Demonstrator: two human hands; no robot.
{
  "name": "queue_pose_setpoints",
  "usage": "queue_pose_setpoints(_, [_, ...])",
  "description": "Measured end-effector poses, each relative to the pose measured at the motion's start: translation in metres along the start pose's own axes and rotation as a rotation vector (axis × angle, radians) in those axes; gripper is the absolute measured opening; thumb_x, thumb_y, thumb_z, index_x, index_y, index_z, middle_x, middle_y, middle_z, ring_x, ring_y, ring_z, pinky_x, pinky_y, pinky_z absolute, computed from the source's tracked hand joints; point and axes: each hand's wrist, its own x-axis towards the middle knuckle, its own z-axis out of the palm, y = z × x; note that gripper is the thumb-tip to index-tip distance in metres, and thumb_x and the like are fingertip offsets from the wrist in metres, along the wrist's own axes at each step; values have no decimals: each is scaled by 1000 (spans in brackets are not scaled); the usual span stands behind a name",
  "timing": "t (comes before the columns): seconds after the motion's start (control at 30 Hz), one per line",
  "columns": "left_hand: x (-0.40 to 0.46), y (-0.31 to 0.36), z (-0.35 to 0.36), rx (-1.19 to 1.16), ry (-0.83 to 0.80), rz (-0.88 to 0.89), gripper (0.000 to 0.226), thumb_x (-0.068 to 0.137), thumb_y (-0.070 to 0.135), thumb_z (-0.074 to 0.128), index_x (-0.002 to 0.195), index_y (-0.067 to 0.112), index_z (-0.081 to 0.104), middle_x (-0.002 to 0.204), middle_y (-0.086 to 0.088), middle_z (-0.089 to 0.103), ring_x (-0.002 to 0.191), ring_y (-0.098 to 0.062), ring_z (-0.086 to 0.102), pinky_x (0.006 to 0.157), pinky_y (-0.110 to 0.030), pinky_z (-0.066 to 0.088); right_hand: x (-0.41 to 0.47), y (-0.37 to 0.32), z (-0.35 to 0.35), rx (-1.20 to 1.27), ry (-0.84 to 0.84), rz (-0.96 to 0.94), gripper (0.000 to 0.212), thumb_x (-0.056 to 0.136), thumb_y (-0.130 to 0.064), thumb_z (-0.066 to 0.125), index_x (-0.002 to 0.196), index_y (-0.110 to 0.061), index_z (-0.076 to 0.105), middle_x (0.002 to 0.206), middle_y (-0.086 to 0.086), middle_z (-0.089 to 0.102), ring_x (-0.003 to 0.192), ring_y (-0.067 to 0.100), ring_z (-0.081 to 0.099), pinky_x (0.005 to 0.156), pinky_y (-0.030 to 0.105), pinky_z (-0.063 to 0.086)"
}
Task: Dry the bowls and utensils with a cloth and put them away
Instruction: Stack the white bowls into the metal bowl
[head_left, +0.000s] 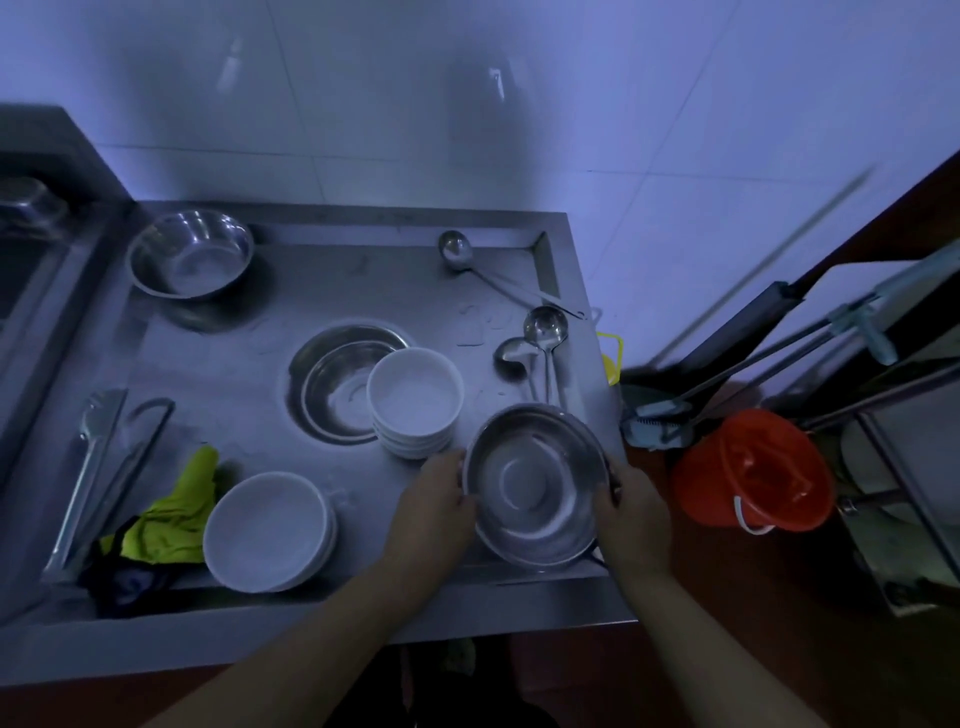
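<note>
I hold a steel bowl (535, 483) by its rim at the front right of the steel sink top (249, 384). My left hand (436, 499) grips its left edge and my right hand (631, 512) grips its right edge. A stack of white bowls (415, 400) stands just behind it. Another white stack (267, 530) sits at the front, beside a yellow-green cloth (176, 514). Two ladles (543, 332) lie to the right, with a third ladle (457, 249) at the back. A steel bowl (189, 252) rests at the back left, and another steel bowl (343, 387) sits in the round recess.
Steel tongs (104, 457) lie along the left side. An orange bucket (753, 467) stands on the floor to the right, next to mop handles (727, 374) and a metal rack (904, 467). A tiled wall rises behind the sink top.
</note>
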Motion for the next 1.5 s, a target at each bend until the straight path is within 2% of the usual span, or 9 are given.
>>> queue_pose_setpoints(0.1, [12,24,-29,-116,96,64,38,74,7,62,105,27,55,82,11,58,66,-1,57,58,-11,42,24,-37,-14,26,124,-84,29,88,-4,60,115,-10,67,97,16,66,93,33,61,77,35,42])
queue_pose_setpoints(0.23, [39,37,-93,-236,202,83,41,75,4,66,110,22,57,86,5,62,64,-7,63,65,-28,55,60,-112,-18,78,191,-169,29,89,-6,59,115,-12,67,96,14,65,91,29,60,79,30,38])
queue_pose_setpoints(0.6, [120,-86,-300,-335,471,-6,36,77,2,64,98,32,64,67,14,67,59,-3,65,53,-14,52,110,-343,129,310,-133,-281,14,88,-14,62,88,-28,65,82,-8,66,70,4,60,63,14,46])
queue_pose_setpoints(0.73, [164,-138,-359,-320,534,-47,43,73,-3,56,85,37,66,62,11,67,55,-1,64,48,-13,50,128,-404,208,273,-233,-167,13,85,-12,61,91,-1,67,84,15,68,80,31,63,78,46,53])
queue_pose_setpoints(0.8, [188,-164,-379,-226,544,-76,31,70,-1,54,72,29,64,55,10,62,50,4,57,41,-7,38,136,-426,245,250,-258,-153,16,80,-5,57,86,8,62,84,24,65,76,38,59,72,45,50])
queue_pose_setpoints(0.93, [236,-221,-399,-75,502,-171,11,70,1,54,67,12,56,54,1,55,51,-11,48,45,-25,32,152,-446,309,244,-338,-97,15,76,-1,52,82,10,60,74,24,60,67,17,42,60,30,37])
queue_pose_setpoints(1.1, [273,-263,-396,-7,465,-222,3,74,-2,52,73,-2,54,70,-18,59,59,-21,49,47,-26,30,162,-444,353,117,-367,-114,12,77,-1,48,71,-2,58,71,11,61,68,20,49,55,27,36])
queue_pose_setpoints(1.33, [291,-283,-387,85,509,-206,12,79,-2,49,68,4,48,74,-15,52,65,-22,45,49,-28,23,158,-437,378,125,-399,-162,21,85,-3,45,81,-16,61,79,-4,60,97,30,52,81,36,45])
queue_pose_setpoints(1.5, [298,-290,-384,115,509,-173,18,80,-5,51,66,6,50,68,-5,43,69,-19,40,48,-22,21,159,-432,382,121,-474,-209,40,89,1,38,116,-19,61,86,0,58,105,34,47,88,32,38])
